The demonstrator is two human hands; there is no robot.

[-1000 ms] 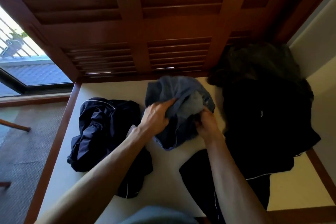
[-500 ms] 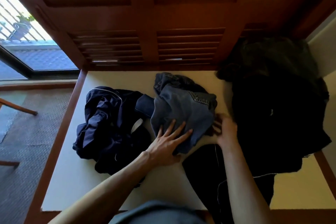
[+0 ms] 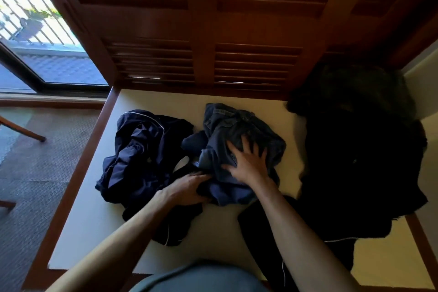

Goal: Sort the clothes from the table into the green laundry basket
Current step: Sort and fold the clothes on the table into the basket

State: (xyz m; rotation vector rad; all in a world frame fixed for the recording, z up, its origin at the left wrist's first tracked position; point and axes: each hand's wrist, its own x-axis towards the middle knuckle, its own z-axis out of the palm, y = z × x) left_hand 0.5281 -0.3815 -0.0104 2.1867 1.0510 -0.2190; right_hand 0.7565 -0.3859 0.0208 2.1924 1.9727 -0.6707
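I judged I was bundling the blue jeans (image 3: 239, 135) at the table (image 3: 213, 232) centre, right hand (image 3: 248, 163) pressing flat with spread fingers, left hand (image 3: 187, 188) curled under their seven o'clock edge; next I needed the basket, which I saw nowhere.
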